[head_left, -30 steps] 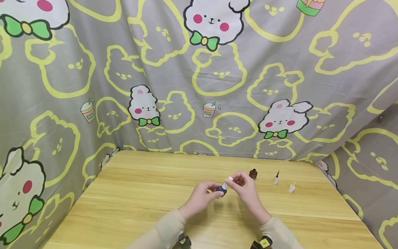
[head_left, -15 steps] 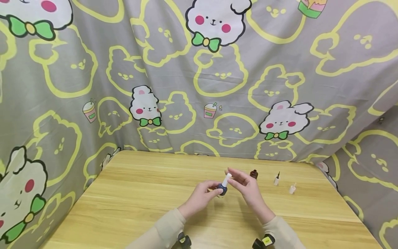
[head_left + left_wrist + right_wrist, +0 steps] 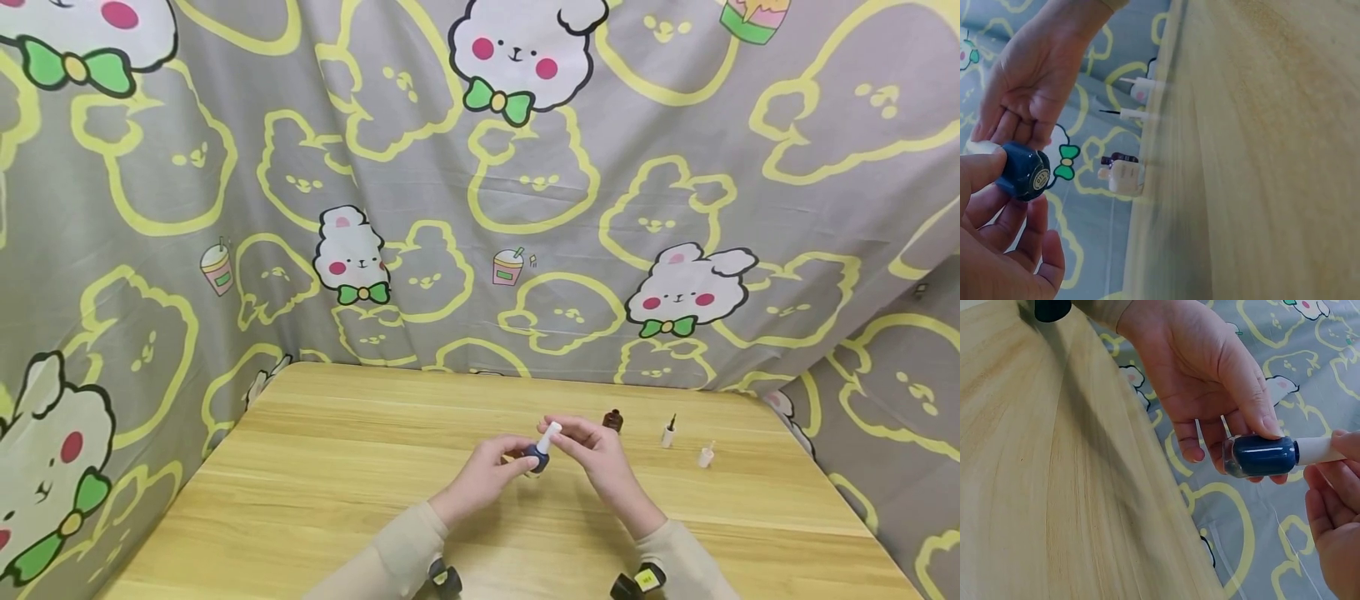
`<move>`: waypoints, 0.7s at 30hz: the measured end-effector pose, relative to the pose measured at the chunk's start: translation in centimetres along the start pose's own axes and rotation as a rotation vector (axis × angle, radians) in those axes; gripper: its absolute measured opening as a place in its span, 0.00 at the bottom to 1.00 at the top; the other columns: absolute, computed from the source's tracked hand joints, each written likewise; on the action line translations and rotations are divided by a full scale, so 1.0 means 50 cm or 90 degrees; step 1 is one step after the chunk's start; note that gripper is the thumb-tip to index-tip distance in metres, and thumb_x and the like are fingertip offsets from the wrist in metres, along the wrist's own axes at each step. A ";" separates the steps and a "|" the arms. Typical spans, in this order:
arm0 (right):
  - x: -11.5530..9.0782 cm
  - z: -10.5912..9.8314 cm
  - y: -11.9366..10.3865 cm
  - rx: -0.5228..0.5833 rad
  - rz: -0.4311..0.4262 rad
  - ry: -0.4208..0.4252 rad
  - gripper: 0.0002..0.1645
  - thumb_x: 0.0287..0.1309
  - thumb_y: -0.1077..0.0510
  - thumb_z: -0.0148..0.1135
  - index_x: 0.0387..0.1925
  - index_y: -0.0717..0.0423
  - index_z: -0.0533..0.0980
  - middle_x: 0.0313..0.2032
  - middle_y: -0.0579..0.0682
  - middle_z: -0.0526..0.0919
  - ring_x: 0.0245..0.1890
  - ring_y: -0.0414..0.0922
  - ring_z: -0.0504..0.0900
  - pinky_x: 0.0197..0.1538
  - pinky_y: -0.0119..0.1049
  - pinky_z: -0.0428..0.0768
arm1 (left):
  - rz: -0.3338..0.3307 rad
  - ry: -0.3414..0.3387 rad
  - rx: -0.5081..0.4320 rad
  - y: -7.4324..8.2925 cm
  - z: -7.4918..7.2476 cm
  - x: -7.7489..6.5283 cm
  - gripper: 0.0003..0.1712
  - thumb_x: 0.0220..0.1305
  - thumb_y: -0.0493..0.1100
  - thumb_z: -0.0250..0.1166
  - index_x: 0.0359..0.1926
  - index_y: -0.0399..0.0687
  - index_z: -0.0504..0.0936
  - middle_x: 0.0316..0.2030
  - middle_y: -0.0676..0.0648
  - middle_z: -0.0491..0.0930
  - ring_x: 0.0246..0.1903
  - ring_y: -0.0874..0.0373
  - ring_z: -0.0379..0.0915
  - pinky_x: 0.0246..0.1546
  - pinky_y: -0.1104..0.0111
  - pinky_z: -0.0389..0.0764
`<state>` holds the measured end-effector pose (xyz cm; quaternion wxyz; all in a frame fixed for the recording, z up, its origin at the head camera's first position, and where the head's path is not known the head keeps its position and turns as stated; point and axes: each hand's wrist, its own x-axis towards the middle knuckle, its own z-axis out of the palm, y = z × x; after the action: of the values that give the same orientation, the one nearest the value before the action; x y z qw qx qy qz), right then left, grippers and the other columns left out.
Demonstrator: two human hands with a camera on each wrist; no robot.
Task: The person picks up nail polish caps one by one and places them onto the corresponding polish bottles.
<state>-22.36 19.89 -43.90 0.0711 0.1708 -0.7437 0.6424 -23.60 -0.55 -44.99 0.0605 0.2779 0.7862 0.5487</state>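
Observation:
A dark blue nail polish bottle (image 3: pixel 1264 455) with a long white cap (image 3: pixel 549 435) is held up over the table, cap upward and leaning right in the head view. My left hand (image 3: pixel 483 473) grips the glass body between thumb and fingers. The thumb and fingers of my right hand (image 3: pixel 597 452) pinch the white cap. In the left wrist view a round label shows on the bottom of the blue bottle (image 3: pixel 1025 172). The cap's lower end meets the bottle's neck.
On the wooden table (image 3: pixel 360 433), a dark brown polish bottle (image 3: pixel 612 420) stands uncapped beyond my right hand. Two white caps stand brush-up to its right, one with a dark brush (image 3: pixel 668 434), one pale (image 3: pixel 706 456). The left wrist view adds a pale bottle (image 3: pixel 1125 178).
My right fingers loosened from the cap, spread open, then closed on it again. The blue bottle now shows more of its cap. The left hand keeps its grip.

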 end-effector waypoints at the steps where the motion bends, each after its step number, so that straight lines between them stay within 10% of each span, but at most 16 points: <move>1: 0.000 0.000 0.001 0.001 -0.003 0.002 0.21 0.64 0.58 0.61 0.54 0.70 0.76 0.47 0.52 0.87 0.48 0.32 0.83 0.52 0.28 0.79 | -0.002 0.001 -0.001 -0.001 0.001 0.000 0.15 0.68 0.47 0.61 0.51 0.45 0.83 0.44 0.47 0.85 0.42 0.64 0.76 0.40 0.73 0.75; 21: -0.006 0.019 0.001 -0.017 0.007 0.087 0.12 0.55 0.66 0.68 0.32 0.70 0.72 0.27 0.37 0.79 0.28 0.31 0.77 0.35 0.25 0.78 | 0.015 0.030 0.040 0.002 0.013 -0.004 0.12 0.61 0.46 0.68 0.44 0.46 0.84 0.39 0.49 0.84 0.36 0.70 0.73 0.34 0.76 0.73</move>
<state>-21.98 19.04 -44.22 0.1206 0.1215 -0.7463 0.6433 -23.13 -0.09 -45.18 0.0269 0.2760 0.8008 0.5308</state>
